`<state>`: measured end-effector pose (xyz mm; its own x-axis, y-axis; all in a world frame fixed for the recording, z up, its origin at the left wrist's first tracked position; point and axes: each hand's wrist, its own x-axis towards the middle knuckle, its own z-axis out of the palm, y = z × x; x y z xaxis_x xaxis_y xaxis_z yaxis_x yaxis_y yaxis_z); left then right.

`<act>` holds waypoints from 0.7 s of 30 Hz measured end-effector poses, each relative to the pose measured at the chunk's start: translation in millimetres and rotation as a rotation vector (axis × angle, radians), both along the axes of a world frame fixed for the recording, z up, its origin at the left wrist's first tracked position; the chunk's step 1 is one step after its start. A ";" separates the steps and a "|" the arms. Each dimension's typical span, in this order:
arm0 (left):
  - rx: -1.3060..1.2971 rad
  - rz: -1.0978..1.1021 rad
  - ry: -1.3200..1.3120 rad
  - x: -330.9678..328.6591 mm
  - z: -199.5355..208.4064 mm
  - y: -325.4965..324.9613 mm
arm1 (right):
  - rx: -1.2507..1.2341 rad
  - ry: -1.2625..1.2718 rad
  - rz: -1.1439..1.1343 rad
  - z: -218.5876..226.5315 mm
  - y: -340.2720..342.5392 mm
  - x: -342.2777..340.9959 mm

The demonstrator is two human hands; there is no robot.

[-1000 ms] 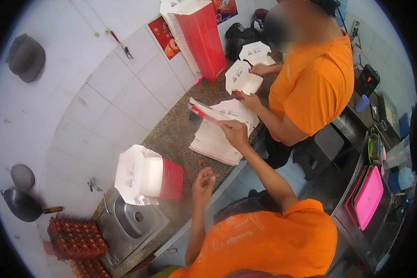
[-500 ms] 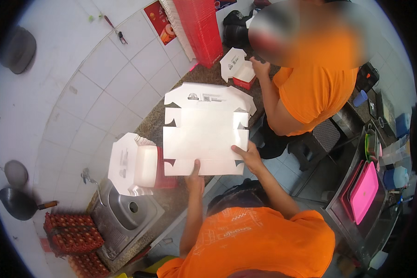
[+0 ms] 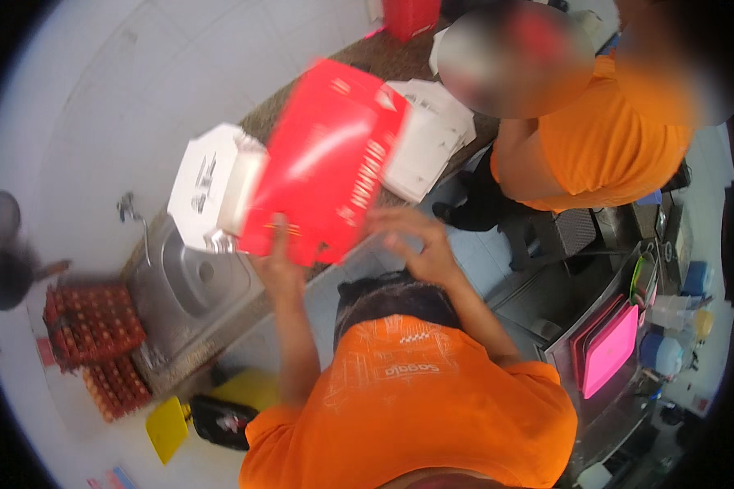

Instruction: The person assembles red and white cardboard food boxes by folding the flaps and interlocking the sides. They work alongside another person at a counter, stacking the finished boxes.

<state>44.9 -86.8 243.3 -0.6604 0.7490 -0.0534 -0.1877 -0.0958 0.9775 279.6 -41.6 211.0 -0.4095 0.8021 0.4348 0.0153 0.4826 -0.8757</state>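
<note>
My left hand (image 3: 280, 265) grips the lower left end of a flat cardboard box blank (image 3: 326, 155), its thumb lying on the red printed face. The blank is held tilted above the counter, slightly smeared by motion. Close to its lower right edge is my right hand (image 3: 420, 244), fingers apart and holding nothing; whether a fingertip touches the edge I cannot tell. To the left, partly behind the blank, nested folded boxes (image 3: 208, 183) stand with white lids raised. Flat white blanks (image 3: 434, 138) lie piled on the counter behind the held one.
A steel sink (image 3: 196, 273) with a tap is set in the granite counter at left, beside stacked egg trays (image 3: 94, 322). One co-worker in an orange shirt (image 3: 612, 155) stands at the upper right. Pink trays (image 3: 610, 350) lean on the right-hand steel counter.
The blank has turned from its white side to its red side and tilted. My right hand has come off it; my left still holds it. The view has shifted, showing the piled blanks.
</note>
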 end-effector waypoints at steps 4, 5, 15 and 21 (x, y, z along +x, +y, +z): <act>0.187 0.335 0.035 -37.6 37.6 -39.6 | -0.244 -0.140 -0.331 -75.4 45.4 -2.9; 0.209 0.351 0.021 -47.7 35.6 -49.5 | -0.296 -0.255 -0.358 -102.9 58.0 -5.2; 0.213 0.521 0.133 -58.2 1.9 -104.7 | -0.188 -0.780 -0.249 -229.1 141.7 -97.7; 0.164 0.586 0.165 -69.7 -5.6 -137.5 | -0.110 -0.869 -0.338 -256.5 164.2 -119.6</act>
